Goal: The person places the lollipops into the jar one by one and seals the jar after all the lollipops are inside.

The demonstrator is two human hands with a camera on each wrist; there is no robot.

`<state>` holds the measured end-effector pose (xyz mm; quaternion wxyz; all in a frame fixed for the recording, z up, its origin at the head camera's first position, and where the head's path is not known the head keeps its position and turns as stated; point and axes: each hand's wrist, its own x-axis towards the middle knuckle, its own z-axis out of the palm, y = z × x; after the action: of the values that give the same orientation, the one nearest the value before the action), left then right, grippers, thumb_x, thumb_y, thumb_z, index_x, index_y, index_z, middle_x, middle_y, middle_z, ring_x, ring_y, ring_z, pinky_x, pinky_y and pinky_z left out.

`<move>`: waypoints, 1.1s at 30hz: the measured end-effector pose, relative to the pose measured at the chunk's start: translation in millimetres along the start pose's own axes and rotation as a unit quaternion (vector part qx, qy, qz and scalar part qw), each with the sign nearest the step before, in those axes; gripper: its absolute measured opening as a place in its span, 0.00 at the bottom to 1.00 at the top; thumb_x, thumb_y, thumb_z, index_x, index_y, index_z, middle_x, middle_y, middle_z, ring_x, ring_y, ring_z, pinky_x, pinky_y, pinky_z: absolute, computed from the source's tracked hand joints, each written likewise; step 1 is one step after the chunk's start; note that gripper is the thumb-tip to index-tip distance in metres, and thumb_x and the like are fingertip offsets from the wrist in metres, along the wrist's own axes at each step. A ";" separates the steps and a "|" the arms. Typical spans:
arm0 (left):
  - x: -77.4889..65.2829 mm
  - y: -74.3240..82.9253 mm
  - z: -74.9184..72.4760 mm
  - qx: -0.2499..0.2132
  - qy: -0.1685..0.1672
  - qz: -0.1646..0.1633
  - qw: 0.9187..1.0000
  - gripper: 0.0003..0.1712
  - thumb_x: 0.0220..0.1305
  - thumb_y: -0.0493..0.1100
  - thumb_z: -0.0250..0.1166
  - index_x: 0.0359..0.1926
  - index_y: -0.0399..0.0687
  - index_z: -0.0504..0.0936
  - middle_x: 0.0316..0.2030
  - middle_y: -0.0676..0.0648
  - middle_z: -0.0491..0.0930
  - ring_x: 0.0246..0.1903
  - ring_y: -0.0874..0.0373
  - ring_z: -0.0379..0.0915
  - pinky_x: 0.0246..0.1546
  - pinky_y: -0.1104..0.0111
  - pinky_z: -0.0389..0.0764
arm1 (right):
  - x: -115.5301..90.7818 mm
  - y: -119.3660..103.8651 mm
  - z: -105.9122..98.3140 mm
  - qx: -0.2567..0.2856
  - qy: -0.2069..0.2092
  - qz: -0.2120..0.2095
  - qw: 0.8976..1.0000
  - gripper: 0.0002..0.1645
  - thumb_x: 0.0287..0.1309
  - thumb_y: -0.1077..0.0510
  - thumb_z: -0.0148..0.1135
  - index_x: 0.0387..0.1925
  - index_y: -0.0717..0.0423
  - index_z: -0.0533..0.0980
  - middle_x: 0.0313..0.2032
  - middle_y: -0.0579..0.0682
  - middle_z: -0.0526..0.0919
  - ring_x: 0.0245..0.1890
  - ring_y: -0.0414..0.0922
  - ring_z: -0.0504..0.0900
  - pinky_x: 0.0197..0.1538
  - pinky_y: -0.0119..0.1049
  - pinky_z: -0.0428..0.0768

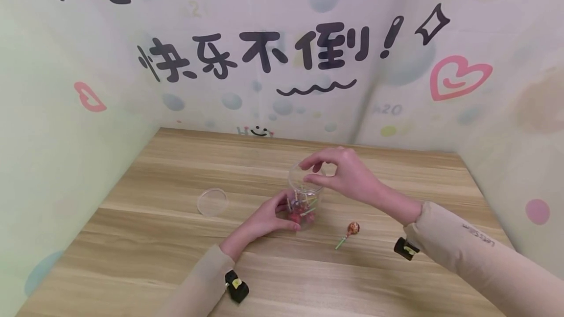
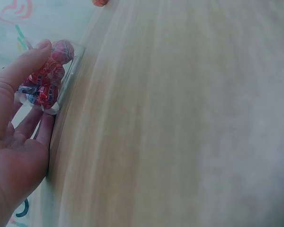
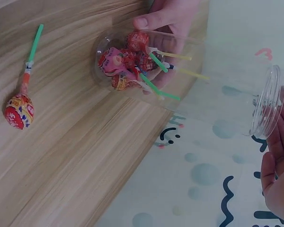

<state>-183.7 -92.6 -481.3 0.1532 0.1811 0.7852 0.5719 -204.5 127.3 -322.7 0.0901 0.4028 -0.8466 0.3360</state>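
Our left hand grips the clear jar low on its wall, thumb on the near side and fingers bent round it, so the jar stands upright on the table within that grasp. Just above the grip, our right hand is at the jar's mouth, fingers loosely bent and thumb apart; we see nothing between them, and cannot tell whether they touch the rim. The wrapped lollipops lie at the bottom of the jar, level with our left fingers, most sticks pointing toward the mouth. One loose lollipop lies to the right of the left-hand grip, below the right hand; a clear disc rests to the grip's left. The step seems to be work through the mouth, so we should brace the jar without squeezing its thin-looking wall, bring the right fingers in over the centre, and handle each lollipop by its stick so nothing snags the rim.
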 end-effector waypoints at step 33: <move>0.3 -0.5 0.9 -0.011 0.009 -0.017 1.000 0.45 0.48 0.40 0.79 0.66 0.49 0.67 0.66 0.40 0.71 0.68 0.42 0.67 0.72 0.53 0.67 | -73.1 30.2 -2.1 -0.032 0.043 0.088 0.995 0.11 0.54 0.60 0.73 0.40 0.45 0.84 0.38 0.38 0.89 0.36 0.31 0.82 0.41 0.31 0.83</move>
<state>-183.6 -91.9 -482.0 0.1579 0.1610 0.7834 0.5791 -178.9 187.6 -367.1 0.1096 0.3084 -0.8845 0.3324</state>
